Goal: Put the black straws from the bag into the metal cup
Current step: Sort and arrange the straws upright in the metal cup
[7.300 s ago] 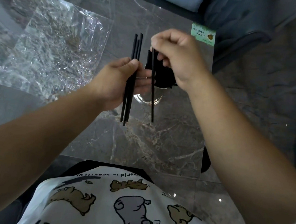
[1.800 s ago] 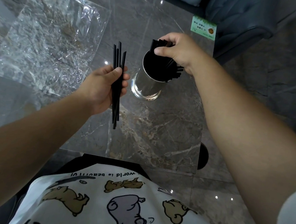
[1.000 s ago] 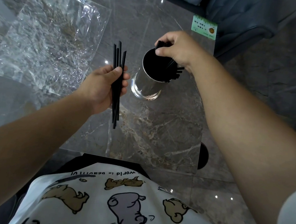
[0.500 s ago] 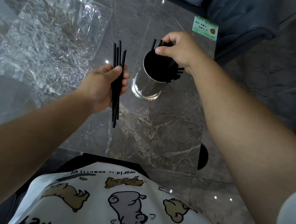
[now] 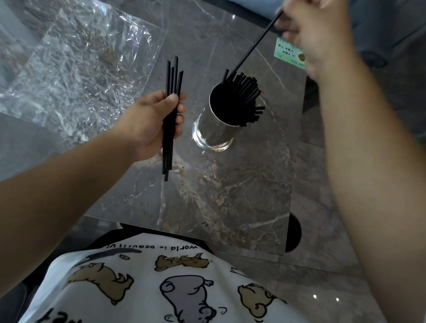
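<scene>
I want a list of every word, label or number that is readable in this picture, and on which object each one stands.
"world is beautiful", printed on the white T-shirt, upside down to the camera; the last word is partly cut off.
"net" or similar, large black letters at the shirt's lower left, upside down and cropped; uncertain.
Green label on the table: dark print, too small and blurred to read.

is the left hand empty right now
No, the left hand grips a small bundle of black straws beside the metal cup.
</scene>
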A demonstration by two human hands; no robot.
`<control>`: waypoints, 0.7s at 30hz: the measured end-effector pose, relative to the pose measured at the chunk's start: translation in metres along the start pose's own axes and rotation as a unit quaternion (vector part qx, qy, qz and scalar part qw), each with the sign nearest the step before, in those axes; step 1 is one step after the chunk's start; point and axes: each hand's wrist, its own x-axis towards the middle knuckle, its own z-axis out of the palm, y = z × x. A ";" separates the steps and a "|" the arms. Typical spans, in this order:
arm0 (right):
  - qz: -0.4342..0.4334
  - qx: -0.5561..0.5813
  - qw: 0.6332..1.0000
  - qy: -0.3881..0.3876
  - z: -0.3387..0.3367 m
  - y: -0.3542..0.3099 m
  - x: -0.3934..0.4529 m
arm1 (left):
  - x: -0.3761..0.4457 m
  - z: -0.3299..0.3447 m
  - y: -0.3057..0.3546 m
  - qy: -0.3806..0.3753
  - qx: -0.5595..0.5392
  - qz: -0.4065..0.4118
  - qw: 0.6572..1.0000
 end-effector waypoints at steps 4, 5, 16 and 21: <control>0.013 0.048 0.999 -0.012 -0.018 -0.033 -0.011 | -0.006 0.001 0.013 -0.019 -0.002 0.012 1.000; 0.010 0.057 0.998 -0.028 -0.014 -0.041 -0.020 | -0.008 0.001 0.016 -0.029 0.000 0.013 0.999; 0.122 -0.001 0.988 -0.093 0.101 -0.044 -0.114 | -0.041 -0.012 0.056 -0.124 0.106 -0.028 0.986; 0.147 -0.004 0.986 -0.072 0.134 -0.057 -0.130 | -0.059 -0.038 0.063 -0.140 0.104 -0.034 0.984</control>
